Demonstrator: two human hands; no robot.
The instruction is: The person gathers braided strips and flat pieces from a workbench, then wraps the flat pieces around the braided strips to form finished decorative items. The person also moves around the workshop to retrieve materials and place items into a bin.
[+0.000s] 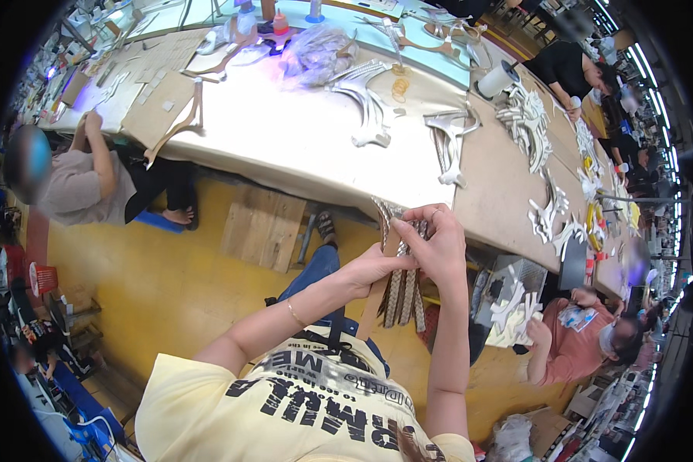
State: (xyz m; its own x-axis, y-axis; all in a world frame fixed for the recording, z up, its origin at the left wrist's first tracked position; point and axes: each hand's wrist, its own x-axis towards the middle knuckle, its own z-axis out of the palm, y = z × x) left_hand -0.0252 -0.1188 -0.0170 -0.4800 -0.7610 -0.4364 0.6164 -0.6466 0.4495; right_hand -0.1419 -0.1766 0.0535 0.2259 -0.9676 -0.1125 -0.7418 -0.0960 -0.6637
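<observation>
Between my two hands, in front of the table edge, hangs a bundle of braided metallic-beige straps point(402, 300). My left hand point(376, 271) is closed round the bundle from the left side. My right hand point(437, 245) pinches the upper part of the straps between thumb and fingers. A smooth tan strip point(373, 309) runs down along the bundle's left side. The strap ends fan out above my fingers, and the fingers hide the middle of the bundle.
The long work table point(285, 142) holds silvery strap pieces point(371, 108), another cut strap piece point(448, 142), a pile of white straps point(525, 127) and a thread spool point(497, 79). A wooden stool point(262, 227) stands left. Co-workers sit at both sides.
</observation>
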